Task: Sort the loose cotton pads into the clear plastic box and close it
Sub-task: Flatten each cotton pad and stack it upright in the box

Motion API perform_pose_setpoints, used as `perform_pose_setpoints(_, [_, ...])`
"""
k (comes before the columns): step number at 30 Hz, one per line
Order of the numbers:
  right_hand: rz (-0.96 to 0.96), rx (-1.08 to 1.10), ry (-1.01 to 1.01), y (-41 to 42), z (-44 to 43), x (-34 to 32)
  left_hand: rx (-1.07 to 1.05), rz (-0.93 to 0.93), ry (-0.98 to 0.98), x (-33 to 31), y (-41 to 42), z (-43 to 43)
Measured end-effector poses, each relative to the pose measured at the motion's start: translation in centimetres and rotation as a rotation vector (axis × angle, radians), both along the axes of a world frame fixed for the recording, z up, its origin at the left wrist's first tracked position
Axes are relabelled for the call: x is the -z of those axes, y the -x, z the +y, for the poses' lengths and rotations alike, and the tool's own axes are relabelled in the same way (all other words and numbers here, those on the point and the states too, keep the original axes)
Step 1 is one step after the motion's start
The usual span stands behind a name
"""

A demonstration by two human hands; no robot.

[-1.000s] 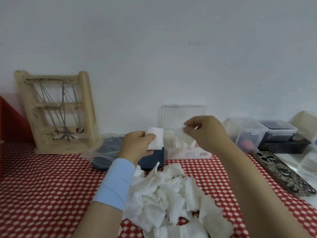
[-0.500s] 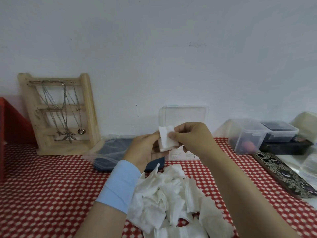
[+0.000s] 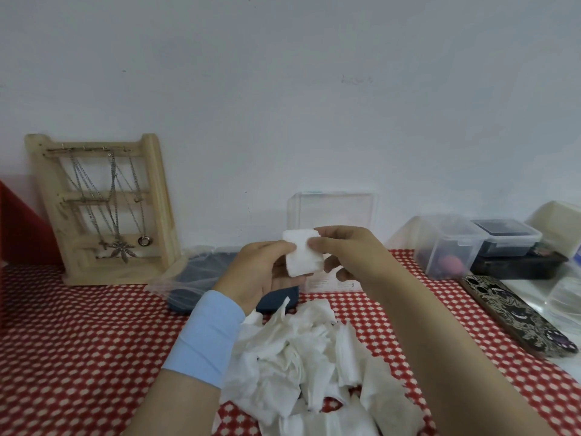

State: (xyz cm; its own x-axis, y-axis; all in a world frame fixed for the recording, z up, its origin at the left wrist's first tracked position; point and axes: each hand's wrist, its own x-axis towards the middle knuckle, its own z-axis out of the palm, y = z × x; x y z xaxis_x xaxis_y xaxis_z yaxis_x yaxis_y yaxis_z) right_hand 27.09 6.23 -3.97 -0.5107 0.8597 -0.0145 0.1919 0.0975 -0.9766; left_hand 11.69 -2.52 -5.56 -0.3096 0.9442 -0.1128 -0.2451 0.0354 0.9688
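One cotton pad [image 3: 303,258] between fingers [image 3: 318,244] of left hand [image 3: 254,273] and right hand [image 3: 350,250]

wooden necklace stand [image 3: 103,209], patterned phone case [image 3: 515,313], lidded containers [image 3: 471,243]

One left hand [image 3: 259,273], one right hand [image 3: 347,248], one pad [image 3: 302,257], one heap [image 3: 301,357].

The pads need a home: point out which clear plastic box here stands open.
The middle clear plastic box at the back: its lid stands upright. At right, the pink-filled tub and the dark-filled tub are lidded.
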Motion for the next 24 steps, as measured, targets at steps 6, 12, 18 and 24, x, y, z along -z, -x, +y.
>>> perform_pose_setpoints(6, [-0.262,-0.004,-0.226,0.1,0.6,1.7,-0.066,0.029,0.076,0.4,0.9,-0.1])
perform_pose_setpoints(12, [-0.770,-0.397,-0.463,0.5,1.1,3.6,-0.219,0.067,0.088,0.6,1.9,0.1])
perform_pose_setpoints(18, [-0.930,-0.464,-0.557,1.0,1.2,4.4,-0.172,0.126,0.088,1.0,1.7,0.1])
perform_pose_setpoints(24, [-0.662,-0.174,-0.555,-0.9,1.7,1.1,-0.272,0.190,0.061,1.1,1.5,0.3])
